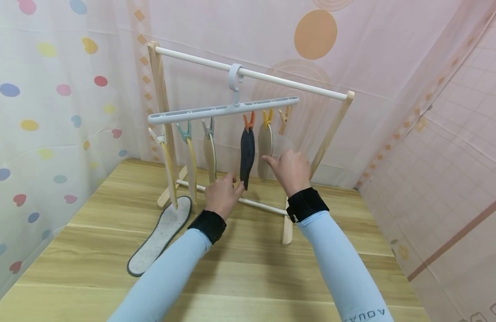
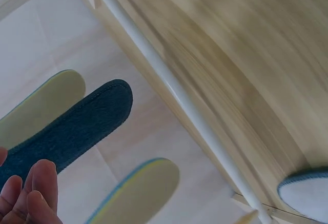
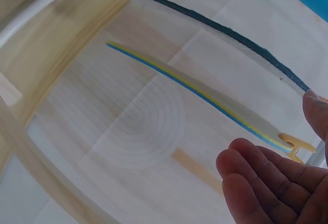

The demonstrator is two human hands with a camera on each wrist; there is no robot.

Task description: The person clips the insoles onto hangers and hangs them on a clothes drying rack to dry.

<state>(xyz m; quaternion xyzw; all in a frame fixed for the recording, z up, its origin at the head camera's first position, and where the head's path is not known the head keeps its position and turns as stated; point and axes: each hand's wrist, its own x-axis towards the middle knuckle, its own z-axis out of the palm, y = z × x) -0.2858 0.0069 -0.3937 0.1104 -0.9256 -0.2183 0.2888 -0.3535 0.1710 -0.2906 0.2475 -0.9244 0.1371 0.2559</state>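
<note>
A pale blue hanger (image 1: 199, 112) bears several insoles on coloured clips. Under its orange clip (image 1: 249, 120) hangs a dark insole (image 1: 247, 154), also seen in the left wrist view as a dark insole (image 2: 92, 119). My left hand (image 1: 221, 197) is beside its lower part, fingers loosely bent; whether they touch it I cannot tell. A beige insole (image 1: 265, 152) hangs from the yellow clip (image 1: 267, 117) to the right. My right hand (image 1: 291, 172) is just right of that insole, thumb towards it; its fingers look relaxed and hold nothing in the right wrist view.
The hanger hooks on the white rail (image 1: 292, 82) of a wooden-legged rack. Three more insoles hang at its left. A grey insole with dark edging (image 1: 161, 235) lies on the wooden table (image 1: 248, 277). Another clip (image 1: 285, 115) at the right end carries nothing. Patterned curtains (image 1: 63, 134) surround the table.
</note>
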